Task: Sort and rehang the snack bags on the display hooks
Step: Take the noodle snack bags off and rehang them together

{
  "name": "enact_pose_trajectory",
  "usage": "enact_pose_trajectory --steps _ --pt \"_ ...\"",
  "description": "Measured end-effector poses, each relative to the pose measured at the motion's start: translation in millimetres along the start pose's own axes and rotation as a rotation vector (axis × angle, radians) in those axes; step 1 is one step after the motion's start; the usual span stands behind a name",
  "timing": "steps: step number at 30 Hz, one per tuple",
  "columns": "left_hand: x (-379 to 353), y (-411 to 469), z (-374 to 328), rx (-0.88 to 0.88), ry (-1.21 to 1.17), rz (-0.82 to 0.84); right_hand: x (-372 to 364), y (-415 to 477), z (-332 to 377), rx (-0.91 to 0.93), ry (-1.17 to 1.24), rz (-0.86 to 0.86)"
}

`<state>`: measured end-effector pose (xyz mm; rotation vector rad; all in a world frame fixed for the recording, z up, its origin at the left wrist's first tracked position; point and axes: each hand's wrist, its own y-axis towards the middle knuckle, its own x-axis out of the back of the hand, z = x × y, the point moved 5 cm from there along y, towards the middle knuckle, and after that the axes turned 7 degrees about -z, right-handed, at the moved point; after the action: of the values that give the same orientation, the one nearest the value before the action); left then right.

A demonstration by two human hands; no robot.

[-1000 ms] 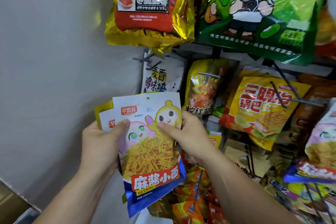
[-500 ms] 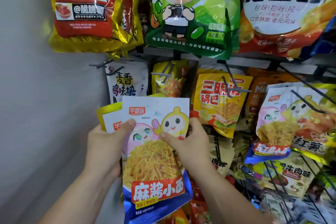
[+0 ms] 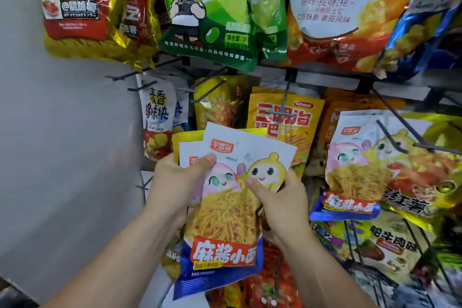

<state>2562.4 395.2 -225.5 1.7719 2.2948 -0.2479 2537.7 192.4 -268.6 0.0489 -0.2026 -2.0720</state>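
Observation:
I hold a small stack of snack bags in front of the hook rack. The front one is a white and blue noodle-snack bag with two cartoon faces. My left hand grips the stack's left side, thumb on the front bag's top left. My right hand grips the front bag's right edge, thumb pressed on its middle. Behind it show a second white bag and a yellow one. A matching noodle-snack bag hangs on a hook at the right.
Large bags hang across the top row: a red and gold one, a green cat bag, an orange potato bag. Bare hooks jut out at the rack's left by the grey wall. More bags fill the lower rows.
The view has swung right, so more of the rack's right side shows. The front bag has tilted slightly clockwise in my hands, which keep the same hold.

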Motion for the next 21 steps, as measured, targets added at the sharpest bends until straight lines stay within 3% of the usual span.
enact_pose_trajectory --steps 5,15,21 --pt "-23.6 -26.9 7.0 0.020 -0.016 -0.024 25.4 3.2 0.0 0.046 -0.048 -0.023" --pt "-6.3 -16.3 6.3 -0.149 0.199 -0.089 31.1 12.3 0.8 0.021 0.057 0.079" --pt "18.8 16.5 -1.9 -0.146 0.167 -0.161 38.3 21.2 -0.5 0.006 0.052 -0.018"
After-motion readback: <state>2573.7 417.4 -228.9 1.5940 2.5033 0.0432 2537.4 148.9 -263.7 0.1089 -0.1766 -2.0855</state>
